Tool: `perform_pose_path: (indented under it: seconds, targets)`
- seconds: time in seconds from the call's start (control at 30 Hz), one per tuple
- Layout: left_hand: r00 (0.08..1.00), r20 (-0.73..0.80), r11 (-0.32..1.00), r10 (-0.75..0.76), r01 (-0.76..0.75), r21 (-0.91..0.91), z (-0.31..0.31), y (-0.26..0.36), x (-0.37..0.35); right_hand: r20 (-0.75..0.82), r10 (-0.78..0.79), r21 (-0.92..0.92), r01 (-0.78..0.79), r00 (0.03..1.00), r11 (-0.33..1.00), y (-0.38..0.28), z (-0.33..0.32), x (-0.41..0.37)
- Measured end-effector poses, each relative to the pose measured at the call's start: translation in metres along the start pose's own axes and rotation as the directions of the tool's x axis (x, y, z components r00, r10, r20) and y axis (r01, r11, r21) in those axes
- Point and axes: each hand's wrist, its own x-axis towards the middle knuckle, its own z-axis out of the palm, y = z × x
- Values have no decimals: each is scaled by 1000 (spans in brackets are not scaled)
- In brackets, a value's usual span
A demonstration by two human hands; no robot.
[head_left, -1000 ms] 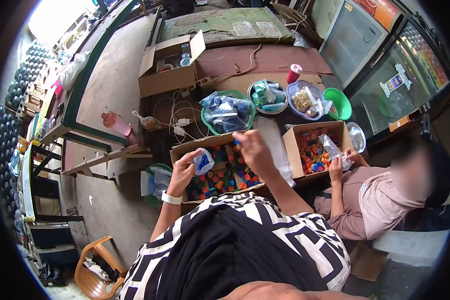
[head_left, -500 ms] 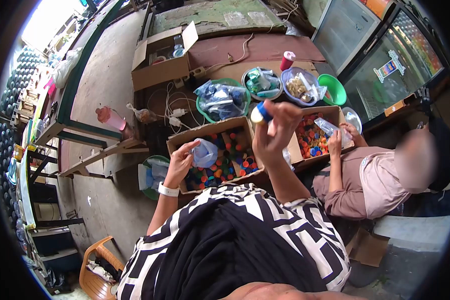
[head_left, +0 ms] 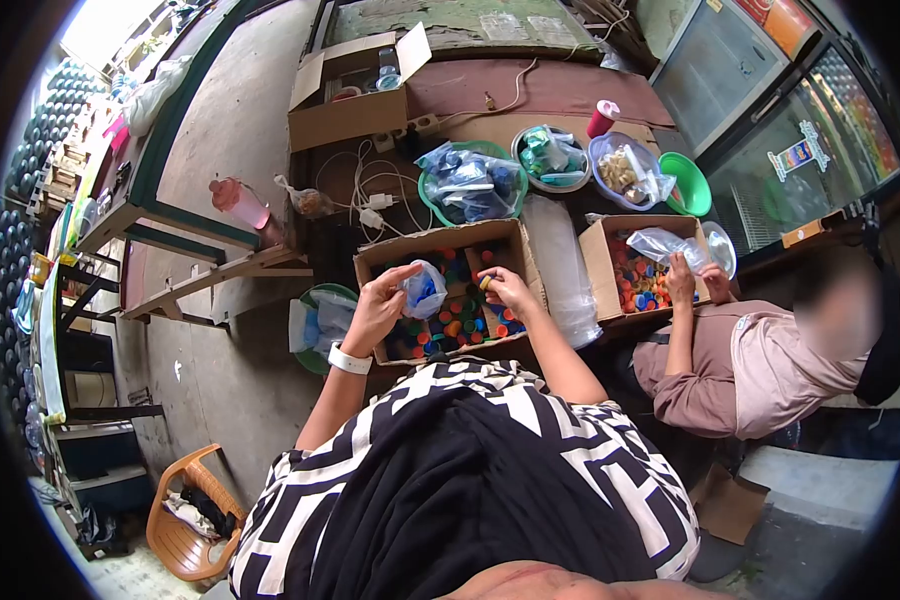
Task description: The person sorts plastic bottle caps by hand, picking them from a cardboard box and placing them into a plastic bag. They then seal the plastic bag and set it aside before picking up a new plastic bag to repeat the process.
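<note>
My left hand, a white band on its wrist, is closed on the rim of a clear plastic bag with something blue inside. Opposite it, my right hand pinches a small blue bottle cap with a yellowish side, partly covered by the fingers. Both hands are above a cardboard box of loose bottle caps in red, orange, green and blue. The bag hides some of the caps.
On the right a co-worker handles a clear bag over another cap box. A plastic roll lies between the boxes. Behind stand a green basin, a purple basin and white cables.
My right hand has come down from near the camera to the box, with the cap still between its fingers. My left hand keeps holding the bag. The view has shifted slightly.
</note>
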Motion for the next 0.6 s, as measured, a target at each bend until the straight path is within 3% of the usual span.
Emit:
perform_pose_path:
  seconds: [0.13,0.37,0.43,0.47,0.53,0.57,0.6]
  targets:
    - [1000,12,1000,-14,14,16,4,-2,2,68,-28,95,22,997,995,7,-4,-6]
    - [999,44,999,27,-29,45,13,3,13,26,-153,-162,155,988,974,9,-6,-8]
    - [998,51,998,34,-36,43,16,3,17,-90,-348,-426,280,933,860,-4,-3,-19]
    - [997,59,998,42,-44,42,18,2,18,-86,-343,-427,276,935,861,-13,0,-26]
    - [998,55,999,2,-4,37,23,7,18,-169,-598,-324,529,783,784,-49,12,-49]
    - [998,53,999,-31,29,35,25,8,19,-184,-679,-370,589,711,718,-66,18,-62]
    - [998,49,999,-37,35,33,28,6,21,-180,-674,-369,587,716,721,-86,26,-77]
